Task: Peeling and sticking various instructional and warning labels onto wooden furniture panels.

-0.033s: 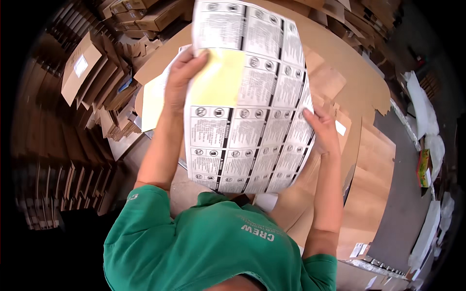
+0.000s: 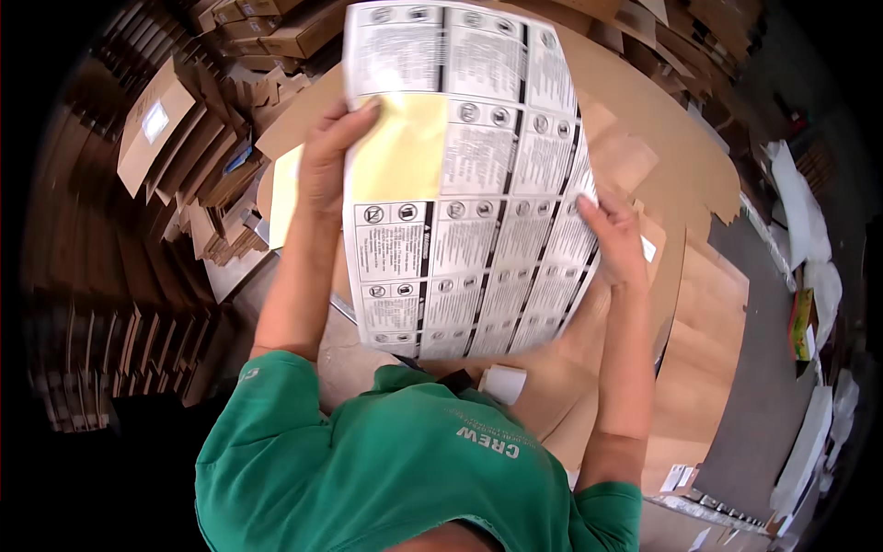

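Up in front of my chest is a large sheet of printed labels (image 2: 460, 267), white with black print in a grid. One label is gone from its upper left, and yellow backing (image 2: 405, 152) shows there. My left hand (image 2: 329, 152) grips the left edge, its thumb on the front beside the yellow patch. At the right edge my right hand (image 2: 614, 230) pinches the sheet, thumb in front and fingers partly behind. The sheet bows slightly between both hands. A pale yellow sheet (image 2: 283, 198) lies beyond my left forearm, partly hidden.
Flat brown cardboard (image 2: 699, 350) covers much of the surface ahead and right. Stacked folded cartons (image 2: 129, 322) stand at left, with more cardboard pieces (image 2: 175, 129) above them. A white roll (image 2: 504, 384) sits near my waist. Clear plastic wrap (image 2: 798, 202) hangs along the right side.
The label sheet has shifted a little to the left along with my left hand. My right hand has moved slightly right and still holds the edge.
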`<state>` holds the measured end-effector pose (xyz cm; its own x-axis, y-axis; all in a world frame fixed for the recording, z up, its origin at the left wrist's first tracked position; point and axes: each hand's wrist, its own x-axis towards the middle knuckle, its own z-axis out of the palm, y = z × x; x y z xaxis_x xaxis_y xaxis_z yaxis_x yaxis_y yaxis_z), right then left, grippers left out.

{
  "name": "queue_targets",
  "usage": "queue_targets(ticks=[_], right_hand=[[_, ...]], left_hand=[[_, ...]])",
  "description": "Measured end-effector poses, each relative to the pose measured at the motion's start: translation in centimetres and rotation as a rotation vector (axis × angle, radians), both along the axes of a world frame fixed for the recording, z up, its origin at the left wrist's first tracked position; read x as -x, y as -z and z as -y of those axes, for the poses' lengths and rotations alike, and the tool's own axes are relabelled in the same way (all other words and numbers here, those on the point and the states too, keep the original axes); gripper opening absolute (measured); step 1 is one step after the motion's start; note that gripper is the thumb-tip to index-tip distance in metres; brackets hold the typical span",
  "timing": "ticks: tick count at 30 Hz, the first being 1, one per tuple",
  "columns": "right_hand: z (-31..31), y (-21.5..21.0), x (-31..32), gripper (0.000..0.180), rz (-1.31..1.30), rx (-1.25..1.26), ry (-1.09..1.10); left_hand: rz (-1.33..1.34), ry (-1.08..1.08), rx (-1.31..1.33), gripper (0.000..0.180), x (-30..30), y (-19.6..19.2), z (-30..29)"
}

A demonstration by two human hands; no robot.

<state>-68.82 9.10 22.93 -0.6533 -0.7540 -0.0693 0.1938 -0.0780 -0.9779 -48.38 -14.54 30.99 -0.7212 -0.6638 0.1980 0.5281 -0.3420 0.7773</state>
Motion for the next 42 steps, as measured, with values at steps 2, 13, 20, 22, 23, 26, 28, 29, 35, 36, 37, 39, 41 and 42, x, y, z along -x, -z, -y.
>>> queue_targets(ticks=[2, 13, 20, 22, 23, 26, 28, 29, 35, 36, 37, 39, 41, 42], right_hand=[[2.3, -4.1, 0.5, 0.036, -0.143, -0.017, -0.028], [3.5, -14.6, -1.3, 0.029, -1.191, -0.033, -0.289], [0.3, -14.0, -2.7, 0.026, -1.369, -0.162, -0.275], [-0.6, -13.6, -2.7, 0.026, -1.305, -0.200, -0.221], [-1.0, -13.6, -2.5, 0.026, -1.319, -0.203, -0.202], [-2.9, -15.3, -2.5, 0.022, -1.232, -0.260, -0.213], [-3.5, -16.3, -2.9, 0.026, -1.426, -0.247, -0.322], [-3.5, -16.7, -2.8, 0.022, -1.475, -0.272, -0.382], [1.2, -10.3, 0.0, 0.024, -1.770, -0.267, 0.130], [1.9, -8.1, 0.5, 0.024, -1.746, -0.253, 0.107], [1.8, -5.6, 1.2, 0.022, -1.555, -0.224, 0.139], [1.1, 0.8, 0.6, 0.022, -1.348, -0.268, 0.138], [-0.6, 8.1, -0.9, 0.029, -1.284, -0.360, 0.035], [-1.4, 10.9, -2.4, 0.032, -1.232, -0.380, -0.027]], left_hand=[[-0.005, -0.032, 0.197, 0.032, -3.6, 0.7, 4.3], [0.372, 0.792, 0.541, 0.091, -5.3, 3.0, 5.9], [0.703, 0.494, 0.707, 0.064, 2.7, 6.6, -1.3], [0.502, 0.916, 0.371, 0.071, 3.3, 6.0, -2.3], [0.453, 0.951, 0.369, 0.083, 3.1, 4.8, -3.1], [0.194, 1.115, 0.464, 0.094, 3.5, 5.0, -4.8], [0.287, 1.181, 0.336, 0.101, 3.4, 2.8, -6.3], [0.348, 1.080, 0.386, 0.100, 3.4, 2.2, -6.7], [0.721, 0.586, 0.395, 0.069, 4.1, 6.0, -2.8], [0.747, 0.481, 0.395, 0.061, 4.0, 8.0, -1.3], [0.793, 0.403, 0.432, 0.057, 4.3, 10.0, 0.2], [0.963, 0.348, 0.457, 0.061, 4.1, 12.8, 2.8], [1.035, 0.286, 0.379, 0.054, 5.4, 15.6, 4.7], [0.996, 0.185, 0.304, 0.041, 6.1, 17.4, 4.7]])
